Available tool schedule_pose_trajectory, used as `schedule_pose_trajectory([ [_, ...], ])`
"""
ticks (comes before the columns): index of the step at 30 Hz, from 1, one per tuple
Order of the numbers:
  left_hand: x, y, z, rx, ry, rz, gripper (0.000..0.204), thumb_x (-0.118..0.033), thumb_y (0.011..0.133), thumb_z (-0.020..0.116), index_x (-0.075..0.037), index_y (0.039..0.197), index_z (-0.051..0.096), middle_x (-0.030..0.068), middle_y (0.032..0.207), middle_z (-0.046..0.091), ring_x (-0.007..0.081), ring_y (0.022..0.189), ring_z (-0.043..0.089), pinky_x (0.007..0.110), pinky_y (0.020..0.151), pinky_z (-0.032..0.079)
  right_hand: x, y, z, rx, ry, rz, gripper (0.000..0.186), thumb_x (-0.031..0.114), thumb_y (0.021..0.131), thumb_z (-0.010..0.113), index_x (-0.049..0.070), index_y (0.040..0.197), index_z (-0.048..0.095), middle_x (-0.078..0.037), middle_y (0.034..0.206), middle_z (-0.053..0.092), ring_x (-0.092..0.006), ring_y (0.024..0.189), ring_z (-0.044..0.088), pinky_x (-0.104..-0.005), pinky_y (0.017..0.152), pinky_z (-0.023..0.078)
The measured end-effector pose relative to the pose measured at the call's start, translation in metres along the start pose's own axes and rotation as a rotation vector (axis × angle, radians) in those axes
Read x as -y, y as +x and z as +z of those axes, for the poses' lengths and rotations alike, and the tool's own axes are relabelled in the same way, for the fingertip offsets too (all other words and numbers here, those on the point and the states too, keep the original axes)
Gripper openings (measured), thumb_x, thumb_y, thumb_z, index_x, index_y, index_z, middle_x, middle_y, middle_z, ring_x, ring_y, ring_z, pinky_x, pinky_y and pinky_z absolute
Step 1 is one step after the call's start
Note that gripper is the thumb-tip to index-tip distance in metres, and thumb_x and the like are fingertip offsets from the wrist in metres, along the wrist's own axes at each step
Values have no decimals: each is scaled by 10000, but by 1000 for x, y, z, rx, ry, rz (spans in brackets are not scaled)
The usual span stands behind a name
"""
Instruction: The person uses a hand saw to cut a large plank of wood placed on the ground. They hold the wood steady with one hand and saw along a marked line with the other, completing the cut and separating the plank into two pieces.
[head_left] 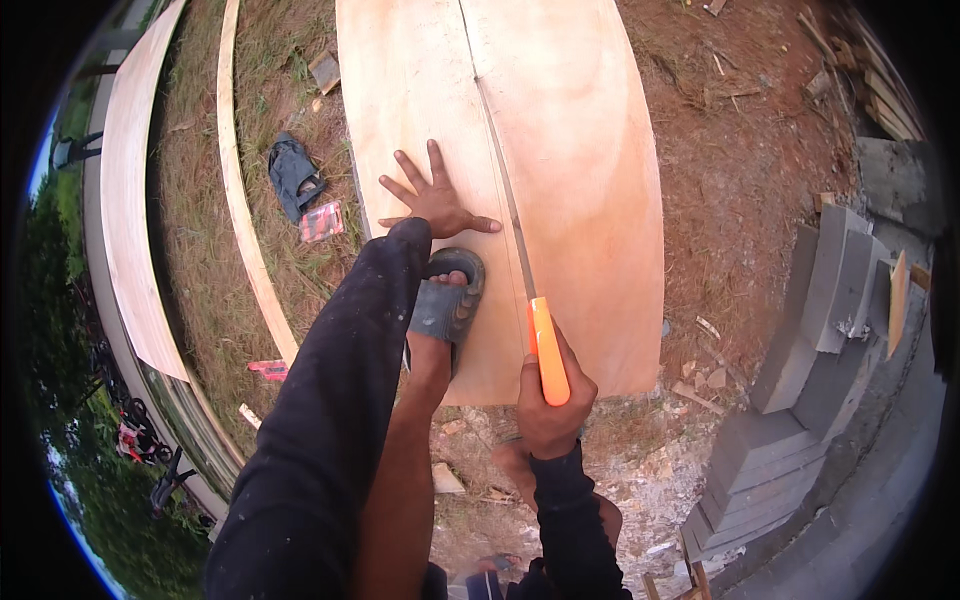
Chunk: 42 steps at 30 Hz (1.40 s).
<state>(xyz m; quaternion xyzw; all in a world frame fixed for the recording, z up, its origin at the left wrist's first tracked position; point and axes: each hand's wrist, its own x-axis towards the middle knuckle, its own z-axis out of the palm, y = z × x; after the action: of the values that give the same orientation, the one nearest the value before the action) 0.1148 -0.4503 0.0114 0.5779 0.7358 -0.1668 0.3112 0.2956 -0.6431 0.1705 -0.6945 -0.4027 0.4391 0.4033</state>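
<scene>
Orange-handled saw (543, 325) gripped in right hand (550, 422), left hand (438, 207) spread flat on plywood (585, 200), beside the blade (519, 240)

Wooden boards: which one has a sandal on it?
The wide middle sheet, with the sandal and saw on it; the narrow strip and far-left board have neither.

At 12 o'clock, the plywood sheet (590, 200) is cut off by the upper edge. The teeth of the saw (524, 245) cannot be made out. Toward 5 o'clock, part of its orange handle (548, 350) is covered by the right hand (562, 412). At 11 o'clock, the palm of the left hand (438, 205) is hidden. At 8 o'clock, a tiny red shape (130, 440) cannot be identified.
</scene>
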Motion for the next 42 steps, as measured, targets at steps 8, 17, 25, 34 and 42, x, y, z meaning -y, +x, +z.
schedule_pose_trajectory([
  [8,-8,-14,-17,88,-86,-117,1714,-685,406,935,-257,1548,-270,300,1544,-363,627,1354,-333,951,825,128,-30,-26,-19,-51,827,492,36,-19,818,621,-30,850,635,-72,728,645,-155,616,593,-316,587,491],
  [17,-11,-25,-19,54,-128,-90,1690,-708,420,920,-275,1556,-254,249,1562,-372,573,1367,-371,939,873,77,-81,-11,-124,47,1417,181,122,96,876,530,160,977,555,68,563,377,-75,465,393,-300,534,400],
  [25,11,-34,-14,-94,-208,-56,1635,-685,444,924,-307,1580,-189,202,1606,-320,534,1406,-347,924,908,33,-180,-25,-118,-83,1318,427,430,105,912,532,99,1340,573,73,630,376,-71,527,408,-296,577,411],
  [34,19,-54,26,-495,18,163,1308,-903,650,608,-201,1625,89,226,1668,-28,481,1511,-116,813,1069,-35,-141,-48,-30,-409,212,-37,343,-20,911,574,-89,1244,613,-108,888,694,-181,816,679,-335,766,543],
  [42,23,-38,44,-632,-11,128,771,-657,981,345,-225,1607,219,143,1682,87,436,1533,-13,787,1101,-25,-80,-56,12,-165,-5,-266,397,-42,881,584,-105,1272,614,-196,1043,726,-184,937,695,-305,831,543],
])
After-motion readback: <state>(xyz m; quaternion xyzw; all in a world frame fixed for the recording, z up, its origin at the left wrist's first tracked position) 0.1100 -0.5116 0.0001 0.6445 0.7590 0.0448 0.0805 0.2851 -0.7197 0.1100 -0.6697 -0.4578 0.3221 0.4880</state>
